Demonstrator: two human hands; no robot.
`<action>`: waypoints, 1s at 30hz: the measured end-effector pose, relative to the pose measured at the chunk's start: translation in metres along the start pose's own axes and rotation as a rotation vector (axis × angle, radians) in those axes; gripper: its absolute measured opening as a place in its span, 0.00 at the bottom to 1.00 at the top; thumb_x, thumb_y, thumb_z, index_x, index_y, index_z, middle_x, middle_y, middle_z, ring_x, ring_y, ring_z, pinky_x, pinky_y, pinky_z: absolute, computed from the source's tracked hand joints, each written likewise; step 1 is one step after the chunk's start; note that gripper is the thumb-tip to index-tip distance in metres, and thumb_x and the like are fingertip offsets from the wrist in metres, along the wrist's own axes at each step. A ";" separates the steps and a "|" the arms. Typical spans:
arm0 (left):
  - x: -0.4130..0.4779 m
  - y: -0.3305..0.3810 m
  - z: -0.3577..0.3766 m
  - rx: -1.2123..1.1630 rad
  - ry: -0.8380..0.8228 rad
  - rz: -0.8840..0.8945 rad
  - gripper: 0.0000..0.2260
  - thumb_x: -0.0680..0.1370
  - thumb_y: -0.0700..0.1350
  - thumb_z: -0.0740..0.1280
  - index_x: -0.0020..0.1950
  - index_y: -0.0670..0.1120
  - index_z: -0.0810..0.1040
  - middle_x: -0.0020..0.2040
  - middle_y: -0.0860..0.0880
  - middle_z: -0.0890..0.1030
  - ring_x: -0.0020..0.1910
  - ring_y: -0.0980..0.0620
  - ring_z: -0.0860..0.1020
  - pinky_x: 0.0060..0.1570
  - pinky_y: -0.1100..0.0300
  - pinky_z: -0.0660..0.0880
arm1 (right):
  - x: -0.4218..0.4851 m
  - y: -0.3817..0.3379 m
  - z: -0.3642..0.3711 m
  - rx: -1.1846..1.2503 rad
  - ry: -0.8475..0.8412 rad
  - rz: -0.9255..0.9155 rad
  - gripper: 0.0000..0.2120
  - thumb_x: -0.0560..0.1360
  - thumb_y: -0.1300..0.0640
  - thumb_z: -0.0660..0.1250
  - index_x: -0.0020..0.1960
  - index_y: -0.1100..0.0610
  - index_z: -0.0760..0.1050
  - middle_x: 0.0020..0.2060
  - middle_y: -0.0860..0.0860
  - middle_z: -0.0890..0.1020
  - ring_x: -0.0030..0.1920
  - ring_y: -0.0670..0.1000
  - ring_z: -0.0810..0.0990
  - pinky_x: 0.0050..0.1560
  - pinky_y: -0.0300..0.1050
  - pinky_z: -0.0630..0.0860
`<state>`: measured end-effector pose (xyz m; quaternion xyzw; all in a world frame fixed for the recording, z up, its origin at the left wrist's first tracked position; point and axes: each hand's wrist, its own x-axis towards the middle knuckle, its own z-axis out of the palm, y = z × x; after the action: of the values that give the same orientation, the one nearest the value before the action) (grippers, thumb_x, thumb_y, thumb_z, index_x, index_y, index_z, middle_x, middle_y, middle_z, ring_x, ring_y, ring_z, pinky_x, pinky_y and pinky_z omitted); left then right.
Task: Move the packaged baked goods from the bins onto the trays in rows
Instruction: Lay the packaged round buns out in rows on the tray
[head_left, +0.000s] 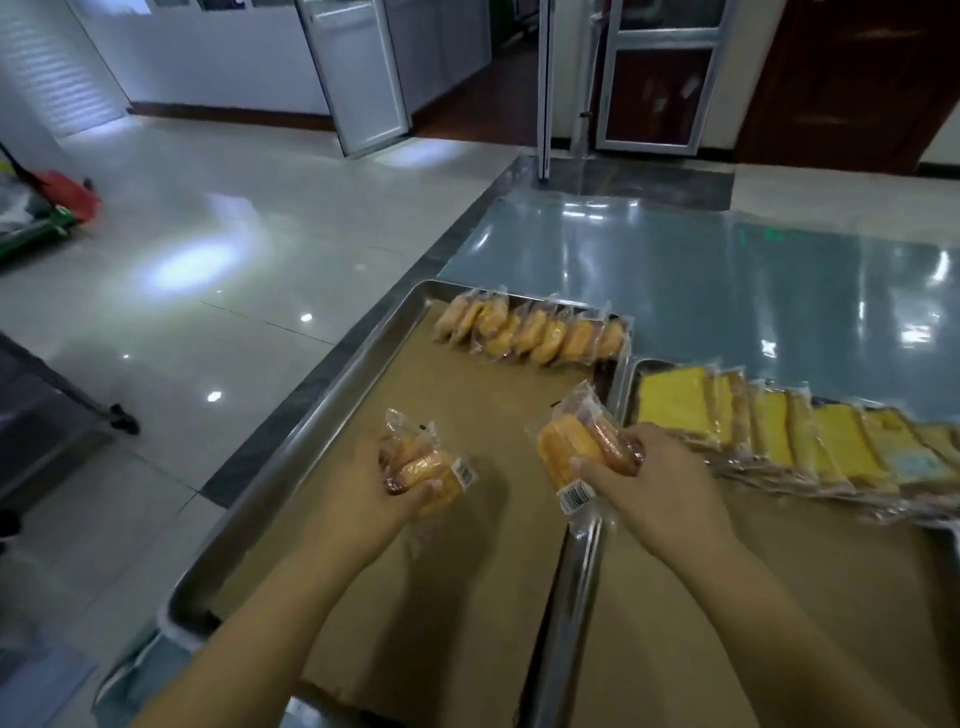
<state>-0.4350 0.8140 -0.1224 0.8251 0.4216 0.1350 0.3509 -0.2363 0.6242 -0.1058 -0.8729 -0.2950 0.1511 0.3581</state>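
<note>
- The left hand grips a bun packet, the right hand a second packet, both well short of the finished row
- I'd lay them overlapped just beside that row, same slant

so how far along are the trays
Done: one row of buns lines the far edge of the left tray; a row of yellow cake packs crosses the right tray. In hand: the left hand and right hand hold bun packs over the left tray. Left: most of its brown paper is bare.
</note>
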 end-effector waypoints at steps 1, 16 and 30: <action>0.013 -0.007 -0.005 0.014 -0.007 0.012 0.27 0.68 0.54 0.74 0.63 0.55 0.68 0.53 0.57 0.78 0.53 0.55 0.77 0.53 0.52 0.76 | 0.007 -0.006 0.009 -0.003 0.005 0.018 0.19 0.67 0.40 0.71 0.51 0.50 0.74 0.39 0.44 0.78 0.38 0.43 0.76 0.33 0.42 0.70; 0.185 -0.007 0.023 0.434 -0.076 0.395 0.32 0.72 0.60 0.66 0.69 0.56 0.53 0.65 0.45 0.66 0.52 0.42 0.75 0.40 0.53 0.71 | 0.098 -0.036 0.105 -0.066 0.196 0.439 0.16 0.70 0.41 0.67 0.49 0.52 0.71 0.45 0.51 0.77 0.41 0.49 0.77 0.42 0.51 0.78; 0.172 0.002 0.061 0.569 -0.460 0.650 0.26 0.74 0.58 0.63 0.69 0.55 0.58 0.71 0.48 0.46 0.63 0.40 0.66 0.57 0.49 0.73 | 0.085 -0.011 0.112 -0.304 0.156 0.255 0.17 0.76 0.40 0.59 0.62 0.45 0.65 0.63 0.51 0.66 0.47 0.49 0.74 0.41 0.44 0.72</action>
<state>-0.2979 0.9207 -0.1777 0.9857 0.0737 -0.0688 0.1351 -0.2279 0.7433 -0.1801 -0.9561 -0.1729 0.0810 0.2222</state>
